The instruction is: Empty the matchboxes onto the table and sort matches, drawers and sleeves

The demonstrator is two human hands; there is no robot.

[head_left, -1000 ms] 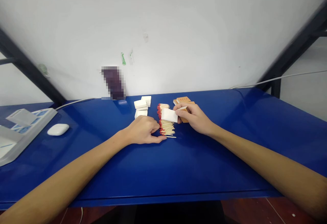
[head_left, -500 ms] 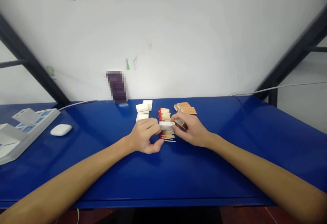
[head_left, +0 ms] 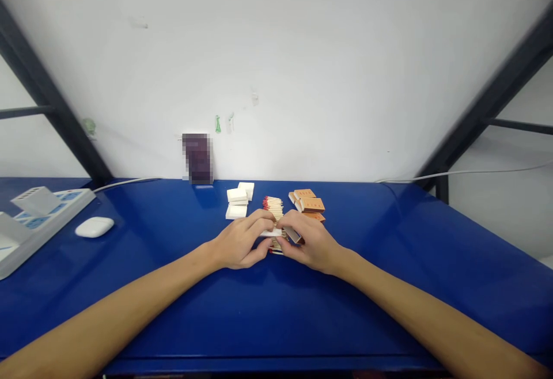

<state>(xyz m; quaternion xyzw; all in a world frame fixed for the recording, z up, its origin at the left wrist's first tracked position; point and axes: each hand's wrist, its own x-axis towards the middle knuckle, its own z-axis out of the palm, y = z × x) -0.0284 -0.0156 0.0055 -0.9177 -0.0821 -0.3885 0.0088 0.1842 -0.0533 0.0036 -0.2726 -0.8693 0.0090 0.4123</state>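
Observation:
Over a pile of matches [head_left: 273, 205] with red heads, both hands meet at a small white matchbox tray [head_left: 271, 233]. My left hand [head_left: 239, 241] has its fingers and thumb closed about the tray's left end. My right hand [head_left: 315, 243] reaches the tray's right end with its fingertips and holds a matchbox sleeve [head_left: 294, 235], its open end showing, between fingers and palm. Matches lie behind and in front of the tray, partly hidden by the hands. The tray's inside cannot be made out.
White matchbox trays [head_left: 237, 196] are stacked behind my left hand. Orange matchbox sleeves [head_left: 311, 204] lie behind my right hand. On the left of the blue table [head_left: 259, 321] are a white earbud case [head_left: 94, 227] and a power strip [head_left: 52, 223]. A pixelated dark object [head_left: 199, 159] leans on the wall.
My left hand has closed in on the tray's left end, where its thumb was apart before. The tray sits lower between the hands. The whole view has shifted slightly.

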